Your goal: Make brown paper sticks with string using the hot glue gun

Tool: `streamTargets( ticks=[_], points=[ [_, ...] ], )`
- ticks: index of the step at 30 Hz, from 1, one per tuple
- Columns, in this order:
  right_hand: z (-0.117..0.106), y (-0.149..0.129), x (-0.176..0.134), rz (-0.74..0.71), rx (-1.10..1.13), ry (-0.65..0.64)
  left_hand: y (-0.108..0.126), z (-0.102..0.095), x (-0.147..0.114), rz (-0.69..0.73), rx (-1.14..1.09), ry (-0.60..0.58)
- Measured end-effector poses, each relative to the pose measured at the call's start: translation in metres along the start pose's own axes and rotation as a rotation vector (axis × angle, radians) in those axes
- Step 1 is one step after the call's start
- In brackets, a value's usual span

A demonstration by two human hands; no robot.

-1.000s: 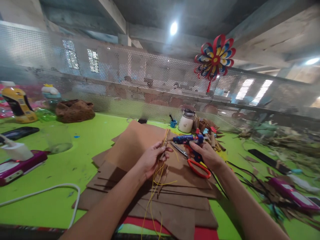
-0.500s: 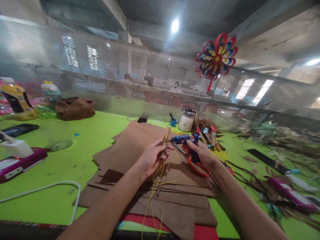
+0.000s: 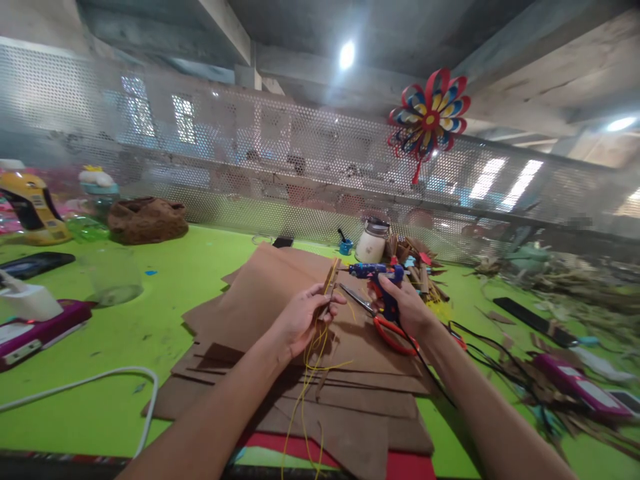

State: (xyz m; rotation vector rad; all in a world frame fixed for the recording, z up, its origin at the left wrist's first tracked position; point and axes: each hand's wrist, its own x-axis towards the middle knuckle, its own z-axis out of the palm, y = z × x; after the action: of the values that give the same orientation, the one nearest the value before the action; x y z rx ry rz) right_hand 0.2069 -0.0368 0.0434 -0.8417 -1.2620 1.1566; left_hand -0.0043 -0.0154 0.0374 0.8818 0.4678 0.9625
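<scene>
Between the fingers of my left hand [image 3: 303, 317] is a narrow brown strip [image 3: 330, 273], held upright, with yellow string [image 3: 306, 373] trailing down from it. My right hand [image 3: 404, 303] grips a blue glue gun [image 3: 387, 283]. Its nozzle points left, close to the upper part of the strip; whether it touches I cannot tell. Beneath the glue gun lie scissors with orange handles [image 3: 397, 340], their blades toward my left hand. Under both hands spreads a stack of brown paper sheets [image 3: 275, 293].
A white jar [image 3: 371, 241], a small blue pot [image 3: 345, 247] and a pile of brown rolled pieces [image 3: 423, 270] stand behind the paper. Purple power strips [image 3: 45, 330] lie at both sides. A clear cup [image 3: 116, 283] and a brown bag [image 3: 147, 220] are at left. Black cables run at right.
My right hand has drawn the glue gun slightly right and its nozzle now sits higher along the strip. More of the scissors' blades shows. My left hand keeps its hold on the strip.
</scene>
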Motion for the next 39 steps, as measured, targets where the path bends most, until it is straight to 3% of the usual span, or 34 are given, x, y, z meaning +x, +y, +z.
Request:
streamTargets(
  ticks=[9,39],
  points=[
    [-0.006,-0.001,0.002,-0.034,-0.032,0.097,-0.004,-0.002,0.001,0.012,0.012,-0.042],
    [0.007,0.003,-0.005,0.059,-0.126,-0.035,0.004,-0.001,-0.001,0.021,-0.058,-0.042]
  ],
)
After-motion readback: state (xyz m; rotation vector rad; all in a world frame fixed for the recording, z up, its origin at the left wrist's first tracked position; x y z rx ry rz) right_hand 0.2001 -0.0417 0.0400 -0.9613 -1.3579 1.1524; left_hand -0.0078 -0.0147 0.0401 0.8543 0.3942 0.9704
